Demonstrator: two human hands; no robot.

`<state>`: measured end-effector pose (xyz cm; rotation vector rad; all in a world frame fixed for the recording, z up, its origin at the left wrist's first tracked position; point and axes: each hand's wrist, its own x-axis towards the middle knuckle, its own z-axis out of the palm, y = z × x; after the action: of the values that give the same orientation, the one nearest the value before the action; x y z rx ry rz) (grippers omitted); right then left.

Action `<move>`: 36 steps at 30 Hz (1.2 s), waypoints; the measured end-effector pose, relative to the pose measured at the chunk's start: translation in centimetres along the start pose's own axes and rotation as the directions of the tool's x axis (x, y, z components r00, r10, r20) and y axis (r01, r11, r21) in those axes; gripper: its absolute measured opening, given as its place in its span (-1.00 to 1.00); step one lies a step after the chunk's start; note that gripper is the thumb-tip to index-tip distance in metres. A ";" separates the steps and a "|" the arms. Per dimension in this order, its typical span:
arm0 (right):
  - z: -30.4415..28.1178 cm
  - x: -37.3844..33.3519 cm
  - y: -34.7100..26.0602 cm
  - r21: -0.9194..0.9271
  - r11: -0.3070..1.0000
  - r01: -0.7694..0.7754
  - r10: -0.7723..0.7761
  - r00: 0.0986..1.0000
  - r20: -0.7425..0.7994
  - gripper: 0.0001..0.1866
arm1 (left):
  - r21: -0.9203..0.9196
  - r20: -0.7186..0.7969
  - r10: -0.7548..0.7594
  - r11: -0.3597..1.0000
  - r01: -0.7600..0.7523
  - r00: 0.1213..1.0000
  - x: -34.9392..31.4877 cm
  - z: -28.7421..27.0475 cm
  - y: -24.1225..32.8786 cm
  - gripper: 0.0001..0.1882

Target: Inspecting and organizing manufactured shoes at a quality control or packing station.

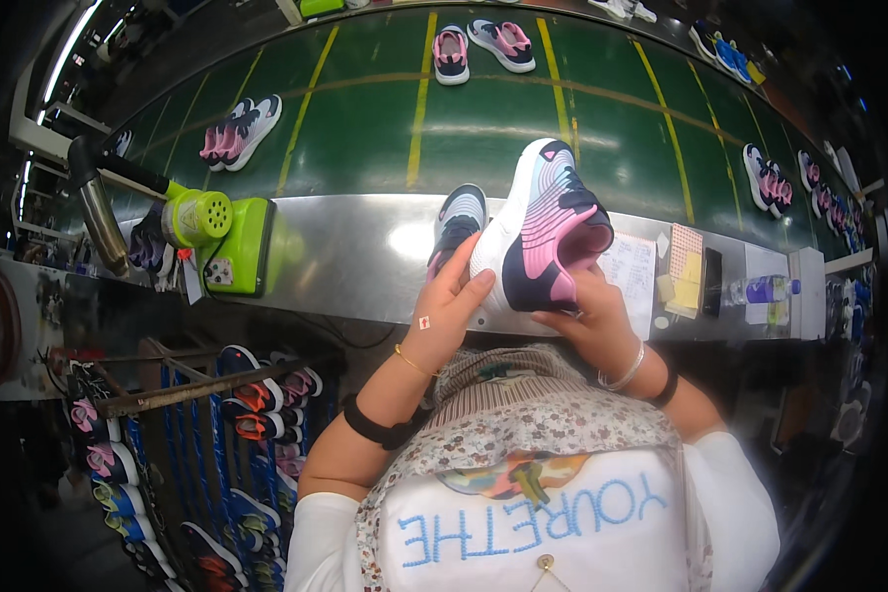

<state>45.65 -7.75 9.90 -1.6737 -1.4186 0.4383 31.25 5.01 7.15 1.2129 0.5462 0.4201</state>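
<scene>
Tube light (pixel 69 51) glared white at upper left. Metal bench top (pixel 335 242) threw back bright glare; green belt (pixel 365 109) carried softer sheen. Lower left was dim. Fisheye bent edges; corners went black.

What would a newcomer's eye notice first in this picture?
First, the pink, navy and white shoe near the centre, held up in the hands. Then the bright green machine at the left, and the wide green surface beyond, with yellow lines and more shoes.
</scene>
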 end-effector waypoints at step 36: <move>6.7 2.3 12.2 -0.330 0.944 0.005 0.060 0.981 0.185 -0.50 | -0.337 -0.116 -0.358 0.892 0.303 0.926 -0.1 -9.4 -9.4 -0.51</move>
<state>48.89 -2.65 -2.79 -1.9627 -1.6849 0.4030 25.66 9.27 -4.12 0.7600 0.7932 0.3072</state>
